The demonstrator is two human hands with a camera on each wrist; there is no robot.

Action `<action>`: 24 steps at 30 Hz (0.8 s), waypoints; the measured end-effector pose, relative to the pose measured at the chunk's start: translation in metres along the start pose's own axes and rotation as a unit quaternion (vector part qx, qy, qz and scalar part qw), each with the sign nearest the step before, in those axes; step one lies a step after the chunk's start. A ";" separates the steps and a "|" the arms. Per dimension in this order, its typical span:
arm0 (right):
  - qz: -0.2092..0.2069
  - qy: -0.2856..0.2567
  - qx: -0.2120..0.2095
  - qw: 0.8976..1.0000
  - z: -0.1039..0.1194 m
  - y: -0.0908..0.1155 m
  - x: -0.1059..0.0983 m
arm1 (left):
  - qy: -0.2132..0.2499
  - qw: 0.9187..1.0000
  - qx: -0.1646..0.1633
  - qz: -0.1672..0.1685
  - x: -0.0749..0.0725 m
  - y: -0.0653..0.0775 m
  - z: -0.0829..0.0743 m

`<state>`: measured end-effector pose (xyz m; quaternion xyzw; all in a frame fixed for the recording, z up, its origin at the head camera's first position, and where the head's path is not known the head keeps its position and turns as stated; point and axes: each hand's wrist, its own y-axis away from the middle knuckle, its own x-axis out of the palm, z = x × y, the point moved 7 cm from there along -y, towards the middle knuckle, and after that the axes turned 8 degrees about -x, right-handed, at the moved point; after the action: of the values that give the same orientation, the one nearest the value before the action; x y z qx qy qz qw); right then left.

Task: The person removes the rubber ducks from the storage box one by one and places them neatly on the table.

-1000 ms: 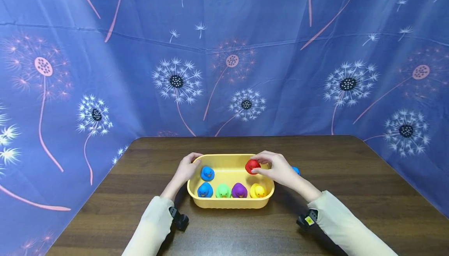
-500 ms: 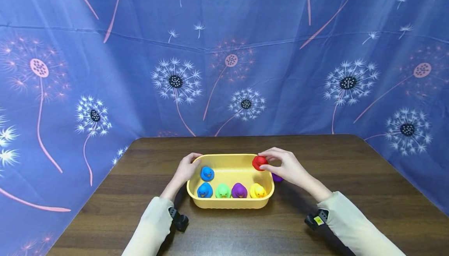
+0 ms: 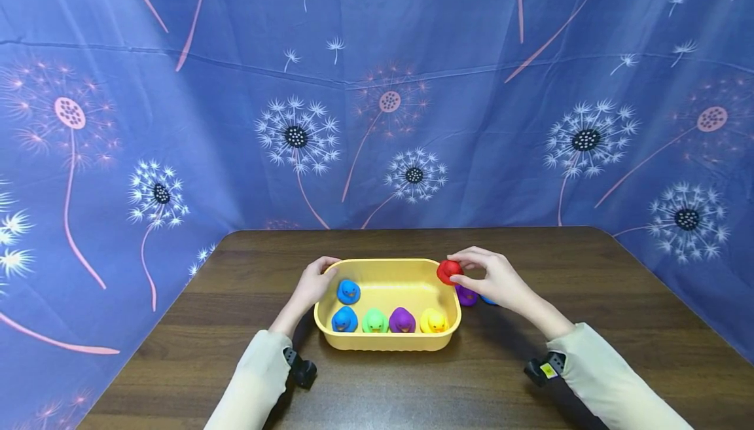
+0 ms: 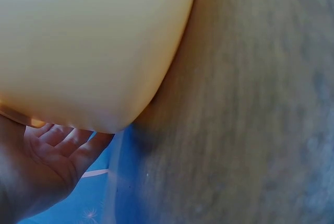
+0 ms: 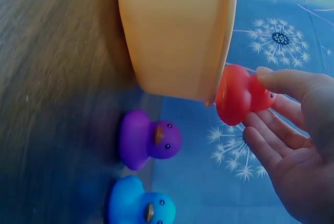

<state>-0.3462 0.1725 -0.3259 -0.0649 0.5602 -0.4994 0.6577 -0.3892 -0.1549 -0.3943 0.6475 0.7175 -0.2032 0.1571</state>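
A red rubber duck is pinched between the thumb and fingers of my right hand, up at the right end of a yellow plastic basin. In the right wrist view the red duck is level with the basin's rim, overlapping its edge. My left hand grips the basin's left end, thumb at the rim and fingers behind the wall. Inside the basin, a blue duck, a green duck, a purple duck and a yellow duck line the near side; another blue duck sits behind them.
Outside the basin on the right, a purple duck and a blue duck stand on the brown wooden table, partly hidden by my right hand in the head view. A blue dandelion-print cloth hangs behind the table.
My right hand has carried the red duck to the right, from above the basin's inside to its right rim, uncovering the purple duck outside. My left hand and the basin have stayed put.
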 end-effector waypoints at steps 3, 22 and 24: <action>-0.005 0.003 -0.002 1.000 -0.003 0.003 -0.002 | 0.000 1.000 0.000 -0.001 0.000 0.000 0.000; -0.017 0.033 0.000 0.999 -0.014 0.016 -0.024 | -0.003 1.000 0.006 -0.006 0.001 -0.001 0.000; -0.020 0.037 -0.001 0.999 -0.016 0.017 -0.026 | -0.004 1.000 0.009 -0.009 0.000 -0.001 0.000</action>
<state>-0.3455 0.2078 -0.3251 -0.0585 0.5829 -0.5139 0.6267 -0.3904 -0.1547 -0.3939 0.6418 0.7205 -0.2137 0.1526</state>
